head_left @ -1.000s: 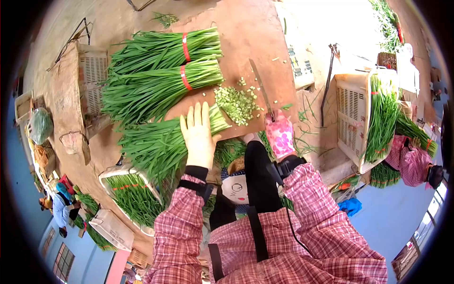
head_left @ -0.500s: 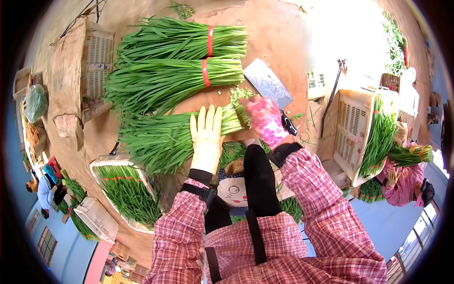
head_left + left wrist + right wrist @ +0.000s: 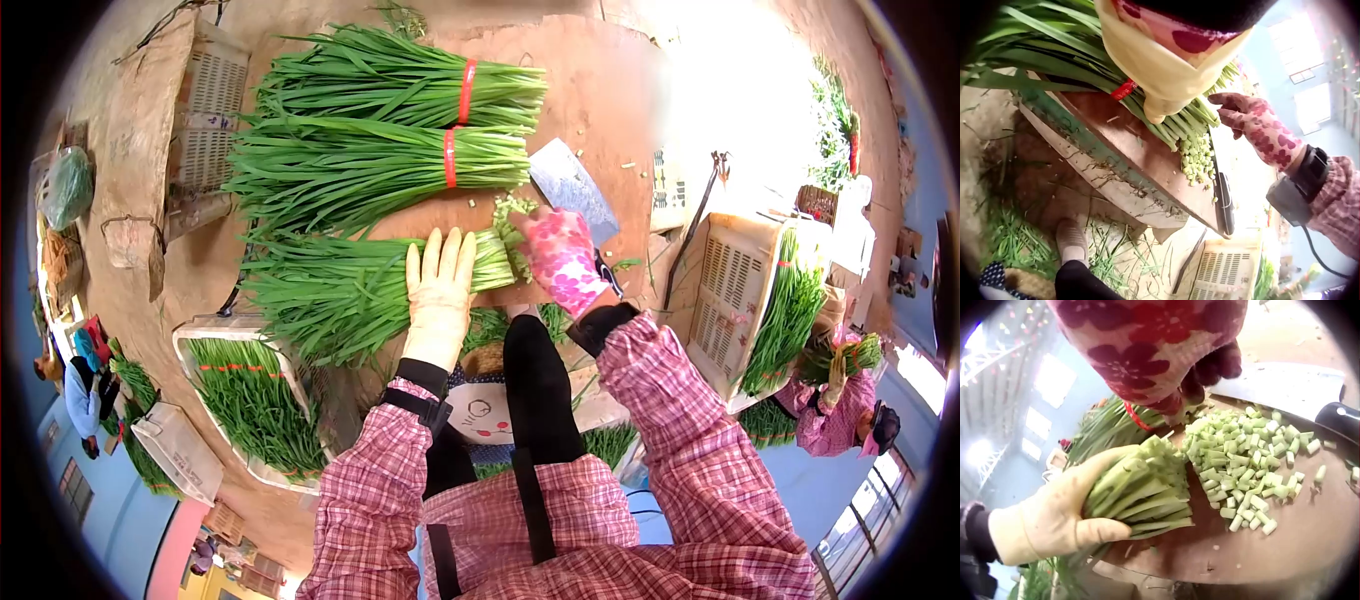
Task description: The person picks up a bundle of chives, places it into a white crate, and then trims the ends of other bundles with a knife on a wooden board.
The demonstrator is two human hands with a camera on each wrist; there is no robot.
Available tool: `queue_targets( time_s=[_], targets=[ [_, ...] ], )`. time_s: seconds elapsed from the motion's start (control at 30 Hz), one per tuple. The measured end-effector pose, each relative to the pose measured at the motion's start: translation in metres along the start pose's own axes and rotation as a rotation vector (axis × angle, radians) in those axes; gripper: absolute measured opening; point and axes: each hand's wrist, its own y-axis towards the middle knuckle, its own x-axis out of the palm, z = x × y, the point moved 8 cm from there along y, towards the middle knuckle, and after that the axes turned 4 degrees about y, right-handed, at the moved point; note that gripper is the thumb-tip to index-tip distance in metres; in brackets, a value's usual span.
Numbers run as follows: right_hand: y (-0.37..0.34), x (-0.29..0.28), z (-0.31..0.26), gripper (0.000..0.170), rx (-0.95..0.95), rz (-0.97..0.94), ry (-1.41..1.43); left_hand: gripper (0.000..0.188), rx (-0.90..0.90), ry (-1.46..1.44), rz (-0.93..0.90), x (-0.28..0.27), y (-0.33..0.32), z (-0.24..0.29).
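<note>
Left hand (image 3: 437, 300) gripped garlic-chive bundle (image 3: 335, 288) | right hand (image 3: 562, 258) near its cut end (image 3: 1154, 499), fingers loosely bent, seemingly empty | steady grip probably kept butts even

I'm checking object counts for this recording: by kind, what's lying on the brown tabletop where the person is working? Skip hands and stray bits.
Bundles of greens: 3
Cleaver: 1
Pile of cut stalks: 1
Total: 5
</note>
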Motion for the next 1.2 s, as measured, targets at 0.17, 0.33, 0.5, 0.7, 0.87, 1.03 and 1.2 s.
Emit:
queue_targets(
  time_s=[0.17, 0.33, 0.5, 0.7, 0.87, 1.03, 1.2],
  targets=[
    [0.006, 0.015, 0.0, 0.016, -0.178, 0.007, 0.088, 0.106, 0.008, 0.041, 0.007, 0.002, -0.001, 0.0],
    [-0.042, 0.036, 0.061, 0.035, 0.477, -0.151, 1.139, 0.107, -0.006, -0.017, 0.011, 0.002, -0.001, -0.001],
    [-0.035, -0.017, 0.007, 0.024, 0.075, -0.1, 0.231, 0.107, -0.018, -0.198, -0.054, -0.023, 0.0, 0.0],
    [0.003, 0.03, 0.009, 0.015, 0.273, -0.265, 0.566, 0.094, -0.113, -0.289, 0.048, -0.037, -0.039, -0.006],
    [0.01, 0.006, -0.008, 0.014, -0.008, -0.158, 0.289, 0.088, -0.119, -0.336, 0.057, -0.026, -0.046, -0.003],
    [0.005, -0.011, -0.022, 0.007, -0.142, 0.019, 0.271, 0.086, -0.111, -0.354, 0.077, -0.025, -0.042, -0.008],
    [-0.008, -0.027, 0.003, 0.005, 0.035, 0.158, 0.334, 0.085, -0.102, -0.363, 0.069, -0.024, -0.042, -0.009]
  ],
)
